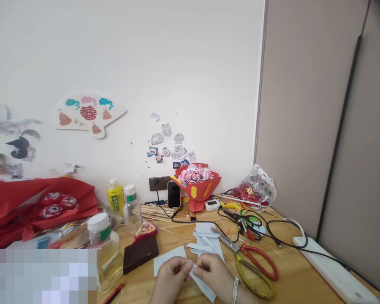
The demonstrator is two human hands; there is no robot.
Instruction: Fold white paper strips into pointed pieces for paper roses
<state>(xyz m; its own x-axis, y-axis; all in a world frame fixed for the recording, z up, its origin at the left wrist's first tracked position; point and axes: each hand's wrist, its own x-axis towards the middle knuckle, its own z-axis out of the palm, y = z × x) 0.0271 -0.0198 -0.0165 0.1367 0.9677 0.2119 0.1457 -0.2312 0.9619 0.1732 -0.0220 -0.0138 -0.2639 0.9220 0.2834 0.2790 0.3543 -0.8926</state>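
My left hand (175, 276) and my right hand (213, 272) meet low in the centre, thumbs and fingertips pinched together on a piece of white paper (204, 286). Its narrow end shows between my thumbs; a longer part slants down below my right hand. Just beyond my fingers lie several folded white paper strips (205, 240) on a flat sheet. Another white sheet (167, 258) rests partly behind my left hand. Right of my right hand lie large scissors (236, 250) with one red and one yellow handle, blades parted. A silvery bracelet circles my right wrist.
A dark box (141, 253), a jar of yellowish liquid (105, 257) and a red pen (114, 292) are on the left. Behind stand a phone (174, 194) and a red-wrapped bouquet (196, 181). Black cables and a white power strip (335, 270) occupy the right.
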